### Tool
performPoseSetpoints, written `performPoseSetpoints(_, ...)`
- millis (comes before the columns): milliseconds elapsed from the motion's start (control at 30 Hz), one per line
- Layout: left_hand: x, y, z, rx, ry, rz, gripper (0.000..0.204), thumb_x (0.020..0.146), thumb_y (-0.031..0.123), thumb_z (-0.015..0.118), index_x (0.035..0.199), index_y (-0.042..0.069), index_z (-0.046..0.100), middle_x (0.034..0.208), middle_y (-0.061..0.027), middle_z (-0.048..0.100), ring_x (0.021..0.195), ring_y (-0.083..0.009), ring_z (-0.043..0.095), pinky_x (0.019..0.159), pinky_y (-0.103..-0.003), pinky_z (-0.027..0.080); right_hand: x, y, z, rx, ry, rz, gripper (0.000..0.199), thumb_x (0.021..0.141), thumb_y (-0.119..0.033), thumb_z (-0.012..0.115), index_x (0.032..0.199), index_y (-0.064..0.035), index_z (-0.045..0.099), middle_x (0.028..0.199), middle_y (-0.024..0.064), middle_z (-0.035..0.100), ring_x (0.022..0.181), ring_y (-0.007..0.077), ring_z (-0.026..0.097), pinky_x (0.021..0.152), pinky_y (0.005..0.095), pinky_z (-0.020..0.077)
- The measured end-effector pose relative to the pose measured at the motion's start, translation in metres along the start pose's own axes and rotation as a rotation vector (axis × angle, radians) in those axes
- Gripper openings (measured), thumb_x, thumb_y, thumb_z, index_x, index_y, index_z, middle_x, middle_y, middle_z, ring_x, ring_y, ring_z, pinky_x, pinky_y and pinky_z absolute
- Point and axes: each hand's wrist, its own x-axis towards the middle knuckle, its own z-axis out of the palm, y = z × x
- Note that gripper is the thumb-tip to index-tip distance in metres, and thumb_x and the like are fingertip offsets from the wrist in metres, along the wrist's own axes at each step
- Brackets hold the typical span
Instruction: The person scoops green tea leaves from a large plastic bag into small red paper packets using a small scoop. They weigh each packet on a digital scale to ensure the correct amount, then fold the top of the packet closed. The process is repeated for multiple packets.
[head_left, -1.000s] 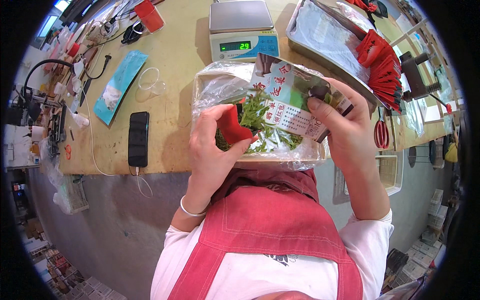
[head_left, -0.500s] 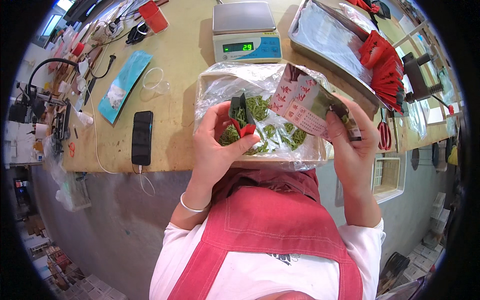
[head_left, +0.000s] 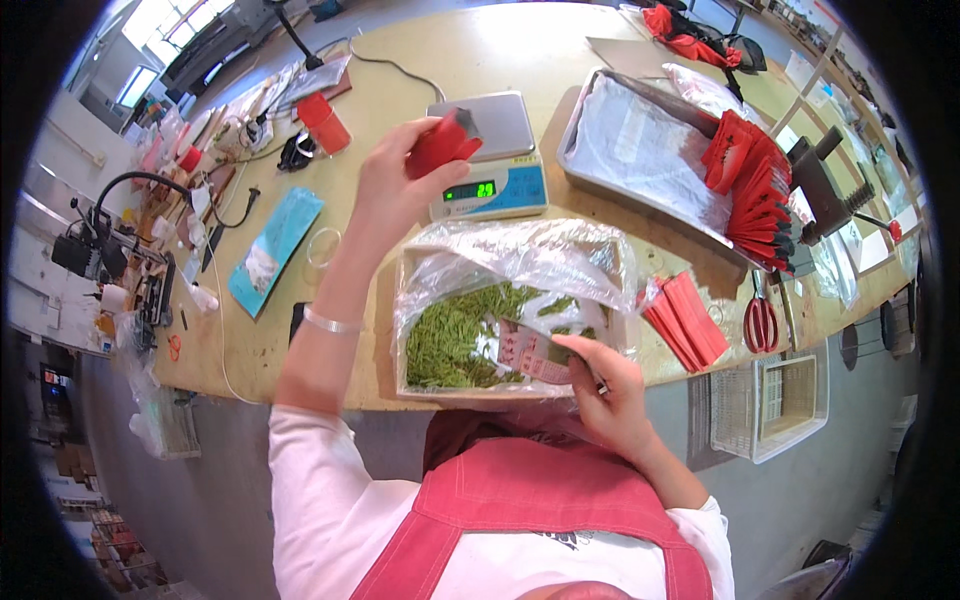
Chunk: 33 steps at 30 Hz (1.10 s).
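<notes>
My left hand is stretched forward with its fingers closed round a small red pouch. The dark open mouth of the pouch is turned up to the right. It is at the left part of the silver pan of an electronic scale; whether it touches the pan I cannot tell. My right hand grips a printed card by its right end. The card dips among green, tea-like leaves in a shallow box lined with clear plastic.
Right of the box lie a stack of flat red packets and red-handled scissors. Behind them stands a metal tray with a row of red pouches. A blue bag and a clear ring-shaped cup lie at left.
My left hand has carried the red pouch from over the box forward to the scale. The card in my right hand has gone down into the leaves. The view has shifted too.
</notes>
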Motion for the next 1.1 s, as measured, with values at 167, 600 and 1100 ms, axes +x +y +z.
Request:
performPoseSetpoints(167,0.083,-0.071,0.047,0.295,-0.241,0.028,0.063,0.083,0.038,0.084,0.133,0.003,0.067,0.122,-0.0182,0.07,0.113,-0.0323,0.068,0.101,-0.04,0.053,0.0,0.014,-0.005,0.042,0.01,0.036,0.038,0.092,0.011,0.06,0.127,-0.0015,0.068,0.096,0.0185,0.069,0.081,0.0282,0.068,0.076,0.0326,0.0537)
performPoseSetpoints(600,0.114,-0.112,0.064,0.419,-0.192,0.063,0.072,0.084,0.046,0.082,0.137,0.0,0.064,0.134,-0.0194,0.064,0.129,-0.0351,0.06,0.112,-0.044,0.047,-0.005,0.031,-0.014,0.105,-0.007,0.108,0.037,0.092,0.011,0.059,0.127,-0.0006,0.067,0.096,0.0185,0.069,0.078,0.0293,0.066,0.072,0.0346,0.0526)
performPoseSetpoints(1100,0.103,-0.117,0.028,0.412,-0.207,0.044,0.073,0.087,0.048,0.08,0.137,-0.003,0.062,0.136,-0.0218,0.064,0.132,-0.0358,0.059,0.113,-0.045,0.046,-0.002,0.029,-0.013,0.124,-0.039,0.108,0.039,0.091,0.011,0.059,0.127,-0.0006,0.067,0.098,0.0197,0.07,0.083,0.0312,0.069,0.077,0.035,0.0542)
